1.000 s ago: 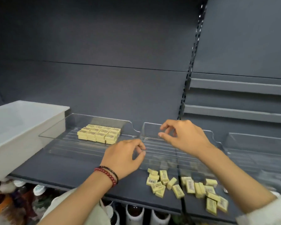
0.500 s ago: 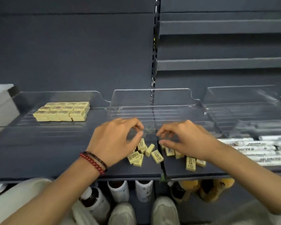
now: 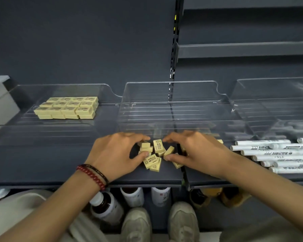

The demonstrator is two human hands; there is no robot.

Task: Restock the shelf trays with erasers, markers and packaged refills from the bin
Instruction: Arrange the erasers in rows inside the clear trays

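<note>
The loose erasers (image 3: 158, 146), small pale-yellow rubber blocks with dark print on their faces, lie in a jumbled heap on the dark grey metal shelf (image 3: 42, 163). The heap is near the shelf's front edge and just in front of the middle clear plastic tray (image 3: 147, 91), which holds nothing that I can see.

The heap sits directly between the 2 hands. The left hand (image 3: 115, 154) closes in from its left side and the right hand (image 3: 198, 151) from its right, so neither is nearer. The empty tray lies straight behind the heap, toward the shelf's back wall, so any lift goes forward and away from the person.

The blocks share no long axis. Some lie flat, some stand on edge and some tilt against their neighbours. They will probably need squaring up before they stack.

The left hand is narrowed, with thumb and curled fingers bracketing and touching several blocks at the heap's left side. The right hand is curled the same way, its thumb tip against 1 tilted block, and more erasers are partly hidden under its palm.

In the left clear tray (image 3: 24, 126), toward its back, the stacked erasers (image 3: 66, 107) sit in a tidy block that looks 2 layers deep. White cylindrical markers (image 3: 278, 154) lie on the shelf's right part, roughly parallel to its front edge.
</note>
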